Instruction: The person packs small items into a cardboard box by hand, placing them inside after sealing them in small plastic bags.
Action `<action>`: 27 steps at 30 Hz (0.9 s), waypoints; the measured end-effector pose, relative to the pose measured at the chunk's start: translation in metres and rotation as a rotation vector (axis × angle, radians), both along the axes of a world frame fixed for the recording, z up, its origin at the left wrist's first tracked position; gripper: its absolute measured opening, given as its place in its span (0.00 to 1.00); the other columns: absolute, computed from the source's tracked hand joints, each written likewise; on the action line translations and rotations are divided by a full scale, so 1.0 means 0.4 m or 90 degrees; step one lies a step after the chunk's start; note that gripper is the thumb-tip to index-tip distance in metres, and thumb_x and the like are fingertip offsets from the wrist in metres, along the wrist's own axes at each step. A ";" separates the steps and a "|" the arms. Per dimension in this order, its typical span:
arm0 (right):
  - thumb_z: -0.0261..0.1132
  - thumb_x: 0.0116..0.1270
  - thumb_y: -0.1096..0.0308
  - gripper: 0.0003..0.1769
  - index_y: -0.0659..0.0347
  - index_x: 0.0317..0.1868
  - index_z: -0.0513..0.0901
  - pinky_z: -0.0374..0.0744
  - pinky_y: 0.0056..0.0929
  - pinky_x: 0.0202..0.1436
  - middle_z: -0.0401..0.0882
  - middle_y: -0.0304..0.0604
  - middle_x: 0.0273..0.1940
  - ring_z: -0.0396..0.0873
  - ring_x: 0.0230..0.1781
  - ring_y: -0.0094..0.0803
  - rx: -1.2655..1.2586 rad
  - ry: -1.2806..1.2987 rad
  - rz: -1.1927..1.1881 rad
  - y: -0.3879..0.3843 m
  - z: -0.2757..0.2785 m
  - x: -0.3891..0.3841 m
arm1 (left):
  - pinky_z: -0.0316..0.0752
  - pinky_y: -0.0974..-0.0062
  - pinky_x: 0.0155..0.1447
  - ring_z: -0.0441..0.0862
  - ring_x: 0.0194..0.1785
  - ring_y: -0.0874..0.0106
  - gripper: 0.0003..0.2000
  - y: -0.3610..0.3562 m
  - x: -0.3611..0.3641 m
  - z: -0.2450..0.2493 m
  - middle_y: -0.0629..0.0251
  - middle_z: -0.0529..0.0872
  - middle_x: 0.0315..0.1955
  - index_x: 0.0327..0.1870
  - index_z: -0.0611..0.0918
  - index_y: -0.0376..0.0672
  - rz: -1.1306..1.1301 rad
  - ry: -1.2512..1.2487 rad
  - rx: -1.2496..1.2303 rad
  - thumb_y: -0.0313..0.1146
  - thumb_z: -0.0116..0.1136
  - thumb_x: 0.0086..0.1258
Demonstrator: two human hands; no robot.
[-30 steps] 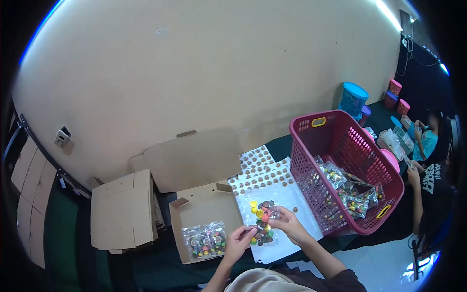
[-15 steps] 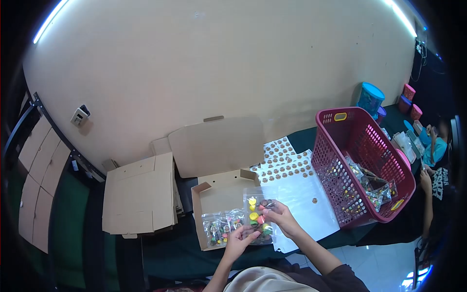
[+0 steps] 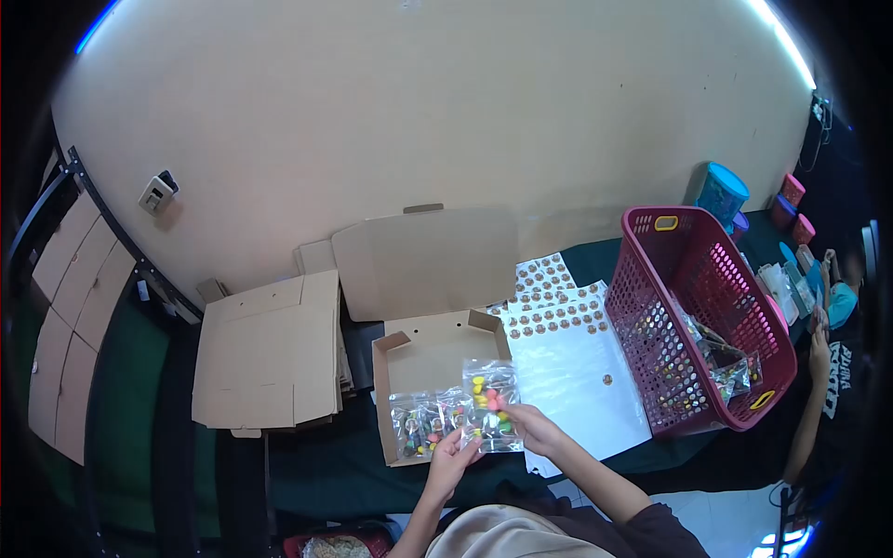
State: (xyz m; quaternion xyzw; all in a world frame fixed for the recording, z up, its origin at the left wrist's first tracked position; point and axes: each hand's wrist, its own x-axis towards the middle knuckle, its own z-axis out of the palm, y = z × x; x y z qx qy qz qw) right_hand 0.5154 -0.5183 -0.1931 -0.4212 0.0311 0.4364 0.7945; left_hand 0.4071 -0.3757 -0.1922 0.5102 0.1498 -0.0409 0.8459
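A clear plastic bag of colourful candies [image 3: 490, 395] is held upright over the right side of an open cardboard box [image 3: 428, 361]. My left hand [image 3: 450, 459] pinches its lower left corner. With closed fingers, my right hand [image 3: 532, 428] grips its right side. Yellow, pink and green pieces show through the plastic. Inside the box, along its front left part, lie several similar clear candy bags [image 3: 420, 430]. The lid [image 3: 423, 265] stands raised against the wall.
Flattened cardboard boxes [image 3: 265, 358] are stacked at left. Sheets of round stickers [image 3: 558, 321] lie right of the box, beside a maroon basket [image 3: 642, 339] holding more bags. Lidded tubs [image 3: 722, 193] stand behind it. Other people's arms [image 3: 811, 400] show at far right.
The bag has tilted slightly and its candies have shifted inside. My right hand has moved a little lower on it. The camera view has shifted slightly.
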 end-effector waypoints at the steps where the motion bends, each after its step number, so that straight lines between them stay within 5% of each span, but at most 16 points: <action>1: 0.59 0.62 0.61 0.15 0.63 0.44 0.76 0.76 0.27 0.39 0.77 0.38 0.36 0.76 0.35 0.24 -0.016 -0.038 0.037 0.000 -0.001 0.001 | 0.74 0.82 0.48 0.76 0.42 0.80 0.17 0.001 0.004 0.002 0.64 0.77 0.44 0.55 0.68 0.34 0.017 0.001 0.021 0.28 0.50 0.65; 3: 0.62 0.60 0.66 0.12 0.62 0.43 0.78 0.72 0.18 0.33 0.78 0.36 0.38 0.75 0.33 0.19 -0.046 -0.088 0.037 0.003 0.016 -0.004 | 0.74 0.83 0.47 0.76 0.42 0.80 0.17 0.001 0.017 -0.003 0.65 0.77 0.43 0.55 0.68 0.34 0.027 -0.003 0.042 0.27 0.50 0.65; 8: 0.63 0.58 0.65 0.13 0.61 0.42 0.79 0.70 0.16 0.30 0.79 0.34 0.34 0.73 0.30 0.16 -0.103 -0.190 0.059 -0.001 0.013 0.007 | 0.73 0.82 0.47 0.74 0.44 0.80 0.17 0.018 0.042 -0.020 0.65 0.76 0.43 0.54 0.69 0.36 0.031 0.025 0.039 0.30 0.51 0.65; 13: 0.63 0.59 0.62 0.15 0.62 0.44 0.77 0.70 0.16 0.32 0.78 0.32 0.33 0.72 0.30 0.16 -0.092 -0.231 0.263 0.015 -0.036 0.001 | 0.70 0.85 0.46 0.75 0.43 0.80 0.14 0.043 0.073 -0.027 0.66 0.78 0.41 0.49 0.73 0.37 0.047 0.062 -0.068 0.31 0.52 0.65; 20: 0.55 0.64 0.57 0.17 0.61 0.44 0.77 0.74 0.19 0.39 0.77 0.35 0.36 0.74 0.33 0.19 -0.228 -0.290 0.143 -0.031 -0.101 0.138 | 0.71 0.85 0.42 0.75 0.38 0.83 0.09 0.091 0.142 -0.060 0.71 0.78 0.37 0.44 0.76 0.39 0.157 0.008 -0.089 0.31 0.52 0.65; 27: 0.59 0.56 0.67 0.09 0.60 0.35 0.79 0.73 0.21 0.26 0.79 0.38 0.30 0.76 0.25 0.23 -0.522 -0.212 -0.142 -0.236 -0.378 0.456 | 0.71 0.86 0.38 0.75 0.35 0.83 0.07 0.187 0.162 -0.105 0.73 0.79 0.34 0.42 0.76 0.43 0.271 0.032 -0.098 0.32 0.52 0.65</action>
